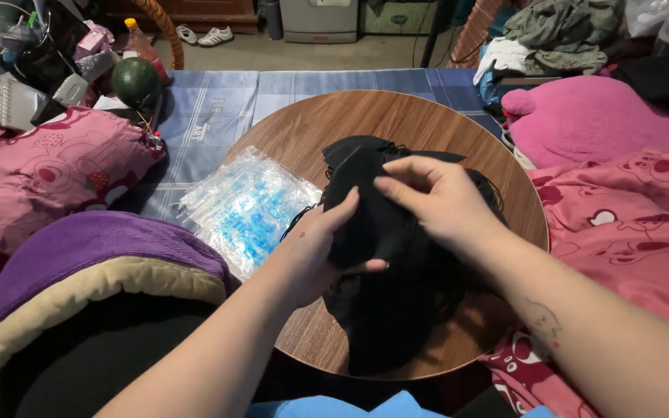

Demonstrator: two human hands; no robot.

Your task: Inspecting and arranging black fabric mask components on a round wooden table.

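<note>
A: Containers first. A stack of clear plastic bags (245, 207) with blue print lies half on the round wooden table (303, 131), half on the blue checked mat (210, 108). Whether the bags hold anything cannot be told.

B: And the dark heap?

A: A pile of black face masks (396, 310) sits mid-table, thin ear loops trailing at its edges. The left hand (315, 244) holds one black mask (365, 220) from below, thumb pressed across its lower edge, fingers behind it. The right hand (439, 197) pinches the same mask's top edge between thumb and fingertips. The mask is raised just above the pile.

B: Its look?

A: Matte black, soft, lightly folded. Against the pile its outline is hard to separate.

B: Anything hidden?

A: The left fingers are mostly behind the mask. A green round fruit (135, 80) lies far left by clutter; a pink pillow (56, 174) and pink blanket (629, 224) flank the table
</note>
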